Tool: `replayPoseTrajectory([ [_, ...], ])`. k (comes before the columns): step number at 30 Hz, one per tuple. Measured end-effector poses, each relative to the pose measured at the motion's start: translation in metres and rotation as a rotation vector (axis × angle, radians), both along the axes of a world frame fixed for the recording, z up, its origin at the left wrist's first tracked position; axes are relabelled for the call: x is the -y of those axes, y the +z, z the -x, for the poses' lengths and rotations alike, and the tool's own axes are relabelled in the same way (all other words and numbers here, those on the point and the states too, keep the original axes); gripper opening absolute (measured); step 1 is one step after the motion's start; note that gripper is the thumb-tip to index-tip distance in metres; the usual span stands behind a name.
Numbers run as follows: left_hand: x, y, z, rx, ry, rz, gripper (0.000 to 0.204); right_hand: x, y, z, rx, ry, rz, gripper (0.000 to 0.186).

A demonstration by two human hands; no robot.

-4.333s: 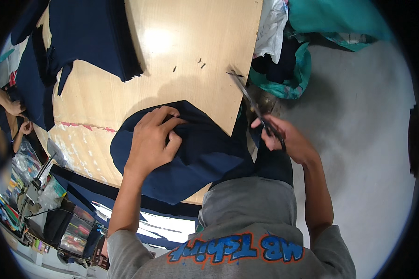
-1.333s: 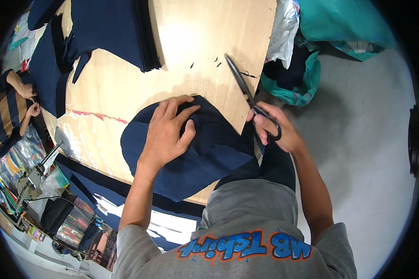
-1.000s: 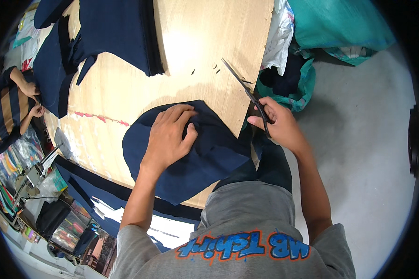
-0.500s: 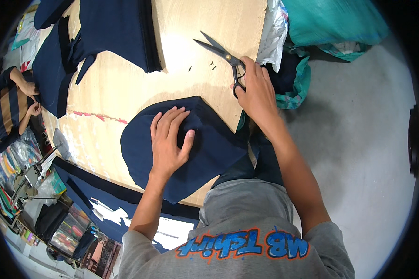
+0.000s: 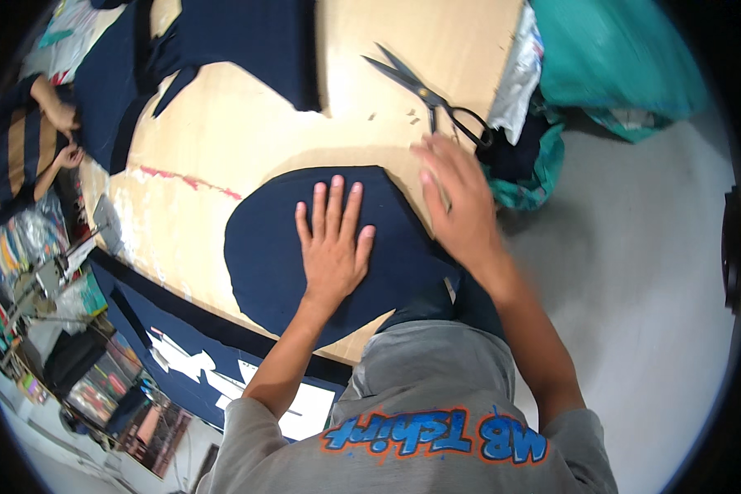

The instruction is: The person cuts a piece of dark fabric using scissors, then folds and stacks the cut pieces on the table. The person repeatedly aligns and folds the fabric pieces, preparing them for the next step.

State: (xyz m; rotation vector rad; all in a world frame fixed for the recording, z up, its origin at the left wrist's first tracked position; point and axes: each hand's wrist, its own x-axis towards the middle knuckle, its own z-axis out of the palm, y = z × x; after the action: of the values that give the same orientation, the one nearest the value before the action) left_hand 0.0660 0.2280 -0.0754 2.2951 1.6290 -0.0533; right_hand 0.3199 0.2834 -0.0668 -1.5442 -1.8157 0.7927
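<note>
Cloth [image 5: 276,247], flat, rounded, lies beneath splayed left hand [image 5: 335,253], empty right hand [image 5: 463,210] near scissors [image 5: 424,92].

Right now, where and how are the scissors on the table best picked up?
The scissors look best gripped by their handle loops, with the right hand coming from the person's near right side: the handles angle back toward that hand, while the parted blades point away to the far left.
</note>
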Motion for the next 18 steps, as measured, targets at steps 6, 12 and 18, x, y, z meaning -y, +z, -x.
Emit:
replayPoseTrajectory([
  [6, 0.0, 0.002, 0.011, 0.164, 0.362, -0.062, 0.067, 0.049, 0.009, 0.075, 0.163, 0.309, 0.038, 0.064],
  [12, 0.088, -0.007, 0.099, -0.116, 0.702, -0.125, 0.07, 0.039, -0.017, 0.082, 0.429, 0.246, -0.005, 0.062],
  [18, 0.143, -0.017, 0.164, -0.006, 1.071, -0.282, 0.061, 0.034, -0.028, 0.083, 0.218, 0.194, -0.002, 0.055],
])
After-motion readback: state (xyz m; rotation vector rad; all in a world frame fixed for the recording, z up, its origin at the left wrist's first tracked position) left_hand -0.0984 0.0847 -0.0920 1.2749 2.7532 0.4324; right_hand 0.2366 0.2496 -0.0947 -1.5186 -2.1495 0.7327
